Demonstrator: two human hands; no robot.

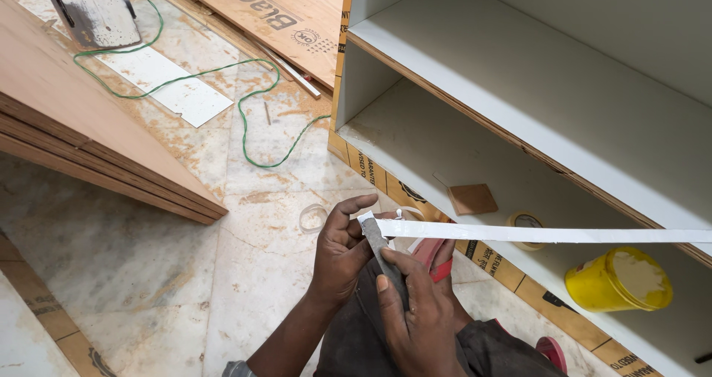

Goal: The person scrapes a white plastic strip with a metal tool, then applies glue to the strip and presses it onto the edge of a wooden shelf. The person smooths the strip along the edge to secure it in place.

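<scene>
Centrally, low in the head view, 2 bare hands worked on 1 long white edge strip (549, 234). The left hand (340, 255) was clenched around the near end of the strip, thumb and fingers pinching it just beside the tip. The right hand (415, 310) grasped a flat grey file (380, 251), with the forefinger laid along its back and its upper end touching the strip's near end. The strip ran from the hands to the right edge of the picture, passing in front of the lower shelf of a white cabinet (519, 88).

On that lower shelf lay 1 small square brown wood block (472, 198), 1 roll of tape (525, 223) partly hidden behind the strip, and 1 open yellow tub (619, 279) lying tilted on its side. A clear tape ring (312, 217) lay on the marble floor (111, 258) near the left hand. A green cable (245, 110) looped across the floor past 1 white panel offcut (167, 84). Stacked plywood sheets (89, 125) occupied the left side, well apart from both hands.
</scene>
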